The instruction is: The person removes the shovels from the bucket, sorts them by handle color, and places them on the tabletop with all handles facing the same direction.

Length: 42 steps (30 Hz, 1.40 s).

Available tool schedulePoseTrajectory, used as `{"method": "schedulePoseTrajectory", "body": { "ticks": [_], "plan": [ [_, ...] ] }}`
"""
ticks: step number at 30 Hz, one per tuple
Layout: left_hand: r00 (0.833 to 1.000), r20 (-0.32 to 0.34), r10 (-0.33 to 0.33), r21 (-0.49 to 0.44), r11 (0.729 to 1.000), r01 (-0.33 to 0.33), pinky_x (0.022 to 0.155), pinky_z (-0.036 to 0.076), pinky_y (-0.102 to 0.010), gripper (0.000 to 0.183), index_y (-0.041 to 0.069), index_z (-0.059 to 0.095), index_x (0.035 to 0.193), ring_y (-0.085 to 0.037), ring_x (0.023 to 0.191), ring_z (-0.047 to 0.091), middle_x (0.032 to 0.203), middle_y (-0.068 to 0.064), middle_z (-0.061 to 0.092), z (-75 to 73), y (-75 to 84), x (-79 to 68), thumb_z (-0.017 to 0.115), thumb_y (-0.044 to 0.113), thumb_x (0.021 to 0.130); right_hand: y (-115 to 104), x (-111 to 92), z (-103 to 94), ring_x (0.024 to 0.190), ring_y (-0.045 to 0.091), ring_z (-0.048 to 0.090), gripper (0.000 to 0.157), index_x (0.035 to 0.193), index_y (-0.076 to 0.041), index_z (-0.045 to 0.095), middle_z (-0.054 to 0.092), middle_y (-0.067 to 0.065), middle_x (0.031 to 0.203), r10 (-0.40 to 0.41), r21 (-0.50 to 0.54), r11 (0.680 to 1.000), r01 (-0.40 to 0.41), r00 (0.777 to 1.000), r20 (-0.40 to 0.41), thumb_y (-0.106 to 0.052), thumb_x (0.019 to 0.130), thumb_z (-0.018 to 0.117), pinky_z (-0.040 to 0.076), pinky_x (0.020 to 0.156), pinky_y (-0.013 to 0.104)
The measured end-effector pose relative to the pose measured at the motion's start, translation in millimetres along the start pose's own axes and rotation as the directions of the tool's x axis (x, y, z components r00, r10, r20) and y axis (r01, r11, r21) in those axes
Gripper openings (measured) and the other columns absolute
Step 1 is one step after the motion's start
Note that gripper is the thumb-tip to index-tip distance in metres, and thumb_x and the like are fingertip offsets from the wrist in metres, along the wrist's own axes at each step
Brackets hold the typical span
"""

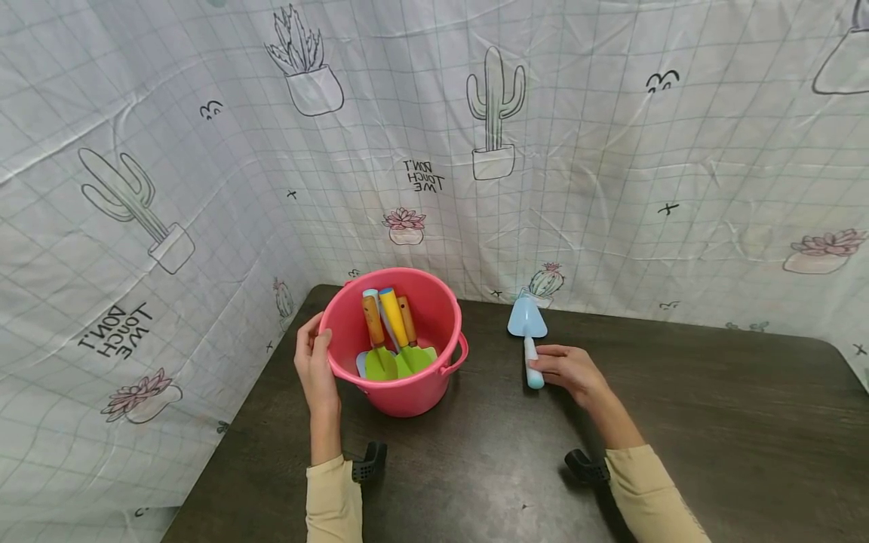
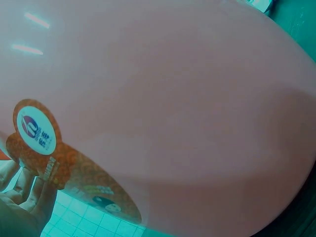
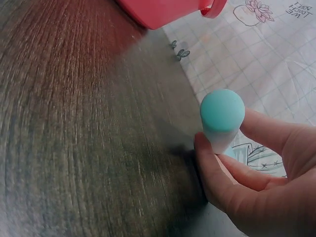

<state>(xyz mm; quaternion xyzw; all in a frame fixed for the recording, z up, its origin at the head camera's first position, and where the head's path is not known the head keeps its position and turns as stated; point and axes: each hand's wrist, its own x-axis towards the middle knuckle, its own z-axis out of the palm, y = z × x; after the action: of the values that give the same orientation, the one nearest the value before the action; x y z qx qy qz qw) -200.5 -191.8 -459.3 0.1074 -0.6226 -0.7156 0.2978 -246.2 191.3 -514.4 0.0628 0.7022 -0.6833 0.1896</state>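
Note:
A pink bucket [image 1: 407,396] stands on the dark table, tilted slightly toward me. My left hand [image 1: 316,362] grips its left rim, thumb over the edge and fingers along the outer wall. Inside lean several hand tools, among them a trowel with a yellow handle [image 1: 391,305] and a green one with a wooden handle [image 1: 373,320]. To the right of the bucket, my right hand [image 1: 570,371] pinches the handle of a light blue trowel [image 1: 526,317], its blade pointing away from me. The right wrist view shows the turquoise handle end [image 3: 222,109] between thumb and fingers.
A white sheet [image 1: 584,188] printed with cacti hangs behind and to the left of the table [image 1: 713,392]. The bucket's handle joint [image 1: 456,356] sticks out on its right side. A sticker [image 2: 37,128] fills part of the left wrist view.

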Motion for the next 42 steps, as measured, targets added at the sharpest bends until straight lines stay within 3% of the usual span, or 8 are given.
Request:
{"method": "schedulePoseTrajectory", "body": {
  "ticks": [20,36,42],
  "plan": [
    [1.0,0.0,0.002,-0.004,1.0,-0.002,0.091,0.055,-0.025,0.037,0.001,0.059,0.136,-0.021,0.11,0.06,0.127,-0.008,0.061,2.8,0.4,-0.4,0.051,0.011,0.102,-7,1,7.0,0.086,0.011,0.066,0.053,0.134,0.023,0.049,0.062,0.022,0.117,-0.023,-0.118,0.993,0.016,0.998,-0.058,-0.002,0.093,0.071,0.059,0.078,0.029],
    [1.0,-0.008,-0.008,0.034,0.999,0.008,0.092,0.054,-0.024,0.038,0.003,0.059,0.137,-0.022,0.112,0.059,0.131,-0.01,0.061,1.9,2.7,-2.2,0.053,0.013,0.102,-10,0,16.5,0.075,0.017,0.072,0.041,0.12,0.02,0.06,0.068,0.026,0.105,-0.077,-0.294,0.955,0.033,0.987,-0.14,-0.003,0.09,0.074,0.061,0.068,0.033],
    [1.0,-0.009,-0.001,0.015,1.0,0.001,0.09,0.054,-0.023,0.037,0.002,0.059,0.136,-0.02,0.11,0.059,0.128,-0.008,0.061,3.1,2.8,-2.0,0.052,0.013,0.102,-10,-1,14.1,0.077,0.018,0.073,0.038,0.119,0.02,0.061,0.07,0.026,0.105,-0.091,-0.304,0.952,0.04,0.984,-0.155,-0.007,0.094,0.072,0.062,0.07,0.035]
  ]
}}
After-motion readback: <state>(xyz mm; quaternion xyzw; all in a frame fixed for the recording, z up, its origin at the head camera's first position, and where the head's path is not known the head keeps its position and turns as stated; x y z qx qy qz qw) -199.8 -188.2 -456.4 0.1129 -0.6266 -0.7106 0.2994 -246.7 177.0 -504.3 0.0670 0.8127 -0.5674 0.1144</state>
